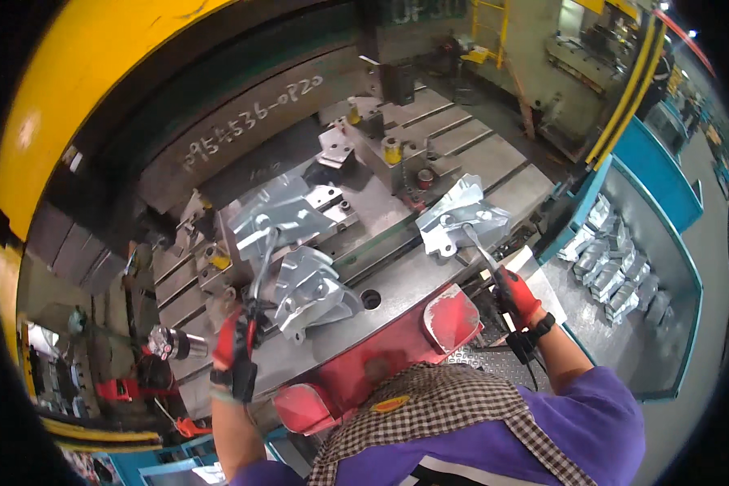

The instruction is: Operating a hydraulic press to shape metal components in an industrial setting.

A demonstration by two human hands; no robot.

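Note:
My left hand [233, 336], in a red and black glove, is closed round the handle of a hand tool with a metal rod [262, 263]. The rod's tip meets a silvery stamped metal part [277, 209] lying at the die in the press. Beside that hand, a second stamped part [312, 290] rests on the front of the press bed. My right hand [516, 298], also gloved in red, grips a similar rod tool [482, 249]. Its tip is on a third stamped part [462, 212] at the bed's right front; whether that part is lifted I cannot tell.
A blue-edged metal bin [692, 304] with several stacked parts stands on the right. Red padded blocks [452, 317] line the bed's front. A metal bottle [176, 343] is by my left hand. The yellow press frame [24, 121] arches over the left.

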